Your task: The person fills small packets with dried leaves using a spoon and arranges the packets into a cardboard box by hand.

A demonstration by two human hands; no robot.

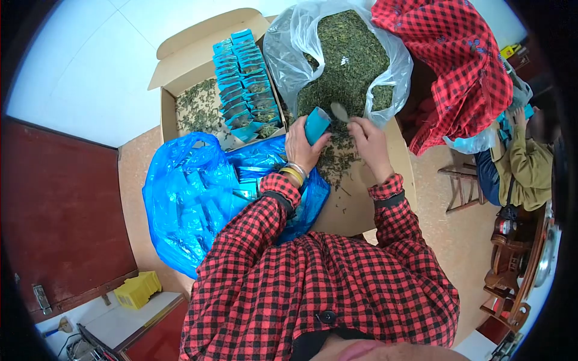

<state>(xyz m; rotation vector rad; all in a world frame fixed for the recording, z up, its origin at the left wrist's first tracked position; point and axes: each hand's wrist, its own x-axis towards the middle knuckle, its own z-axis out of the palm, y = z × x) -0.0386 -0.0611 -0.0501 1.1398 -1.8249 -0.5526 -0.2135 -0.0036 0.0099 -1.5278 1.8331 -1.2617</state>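
Observation:
My left hand (302,147) is closed around a small teal packet (316,124), its top edge facing the heap of dried leaves. In my right hand (369,144) is a spoon (339,112), pinched by its handle, its bowl just right of the packet and over the leaves. The dried green leaves (352,51) fill a large clear plastic bag (283,45) ahead of both hands. Loose leaves (337,162) lie scattered on the cardboard (355,204) beneath my hands. Whether the packet has leaves inside cannot be seen.
Left of the leaf bag, an open cardboard box (169,114) holds rows of teal packets (244,84) and loose leaves. A blue plastic bag (180,198) with more packets lies by my left forearm. Red checked cloth (457,66) is at upper right. Another person (530,162) sits at far right.

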